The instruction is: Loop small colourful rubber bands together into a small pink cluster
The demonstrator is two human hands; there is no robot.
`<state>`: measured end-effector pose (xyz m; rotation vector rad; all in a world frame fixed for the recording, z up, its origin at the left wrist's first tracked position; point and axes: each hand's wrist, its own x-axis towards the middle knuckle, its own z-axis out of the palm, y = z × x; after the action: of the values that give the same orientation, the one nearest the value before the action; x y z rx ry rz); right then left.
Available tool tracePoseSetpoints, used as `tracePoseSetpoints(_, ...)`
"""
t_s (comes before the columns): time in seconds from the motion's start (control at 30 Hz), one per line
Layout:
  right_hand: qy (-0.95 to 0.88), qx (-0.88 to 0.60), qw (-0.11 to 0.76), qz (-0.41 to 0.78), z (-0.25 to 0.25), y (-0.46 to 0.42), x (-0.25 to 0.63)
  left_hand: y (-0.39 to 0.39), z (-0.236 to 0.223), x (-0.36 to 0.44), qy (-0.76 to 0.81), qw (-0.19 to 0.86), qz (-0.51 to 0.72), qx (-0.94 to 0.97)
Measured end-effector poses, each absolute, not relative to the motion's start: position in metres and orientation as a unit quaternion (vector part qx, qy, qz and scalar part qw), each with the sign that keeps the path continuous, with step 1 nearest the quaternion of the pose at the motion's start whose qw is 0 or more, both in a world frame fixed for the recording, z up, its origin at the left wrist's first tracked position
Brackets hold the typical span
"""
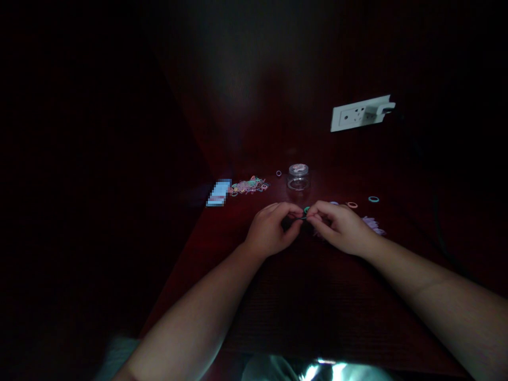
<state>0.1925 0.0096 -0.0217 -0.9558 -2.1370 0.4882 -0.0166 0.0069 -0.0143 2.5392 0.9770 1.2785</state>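
Observation:
My left hand (273, 227) and my right hand (341, 225) meet over the table, fingertips almost touching. Both pinch a thin hair tie (304, 217), mostly hidden by the fingers. Just behind the fingertips shows a green hair tie (307, 209). Under and beside my right hand lies a heap of lilac hair ties (372, 226). Beyond that hand are a peach hair tie (352, 205) and a teal hair tie (373, 199). A clear jar (298, 182) with a lid stands upright behind my hands.
A mixed pile of coloured hair ties (250, 185) lies at the back left, beside a bright blurred-out rectangle (219, 192). One small hair tie (278, 173) sits left of the jar. A white power socket (359, 114) with a plug is on the back wall. The dark red table (222, 227) ends at the left.

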Motion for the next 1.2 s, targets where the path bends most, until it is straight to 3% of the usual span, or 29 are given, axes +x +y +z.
tracePoseSetpoints(0.3, -0.83, -0.379, 0.364, 0.185, -0.0213, 0.0094, 0.1929, 0.0068, -0.0129, -0.0165, 0.317, 0.065, 0.429, 0.843)
tracePoseSetpoints(0.57, -0.82, -0.361, 0.367, 0.249, -0.0221, 0.0077, 0.1935, 0.008, -0.0143, -0.0165, 0.322, 0.068, 0.426, 0.843)
tracePoseSetpoints(1.2, -0.834, -0.355, 0.366, 0.209, -0.0208, 0.0075, 0.1934, 0.0069, -0.0135, -0.0167, 0.353, 0.078, 0.392, 0.846)
